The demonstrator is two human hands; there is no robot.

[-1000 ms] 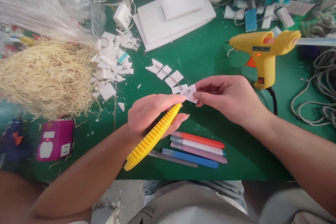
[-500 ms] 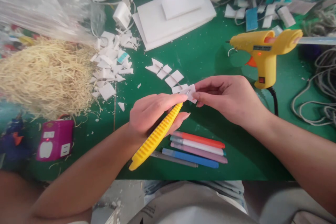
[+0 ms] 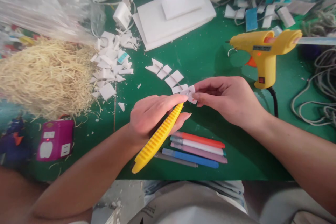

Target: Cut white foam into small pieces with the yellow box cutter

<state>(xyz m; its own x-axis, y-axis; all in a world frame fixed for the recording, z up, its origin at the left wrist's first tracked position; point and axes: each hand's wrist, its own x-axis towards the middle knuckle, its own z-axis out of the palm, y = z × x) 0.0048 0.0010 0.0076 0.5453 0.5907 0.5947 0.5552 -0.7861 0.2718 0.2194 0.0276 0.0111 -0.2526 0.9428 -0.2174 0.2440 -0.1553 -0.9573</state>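
Note:
In my left hand (image 3: pixel 154 113) lies a yellow utility knife (image 3: pixel 159 140) with a ribbed handle, slanting up toward the small white piece. Its blade is mostly hidden by my fingers. My right hand (image 3: pixel 223 94) pinches the edge of that small white piece (image 3: pixel 193 98) between thumb and fingertips. Touching or close to it, a row of white cut pieces (image 3: pixel 174 78) with a thin dark strand along it runs up and left over the green table. Below my hands lie several felt-tip pens (image 3: pixel 199 148).
A yellow hot glue gun (image 3: pixel 267 56) stands on the right, its cord trailing down. White sheets (image 3: pixel 175 17) lie at the back. To the left are white scraps (image 3: pixel 107 66), a straw heap (image 3: pixel 47 77) and a purple power socket box (image 3: pixel 55 140). More offcuts (image 3: pixel 270 3) fill the back right.
The rear end of the knife has swung slightly down and right with my left hand. My right hand and the white piece have barely moved.

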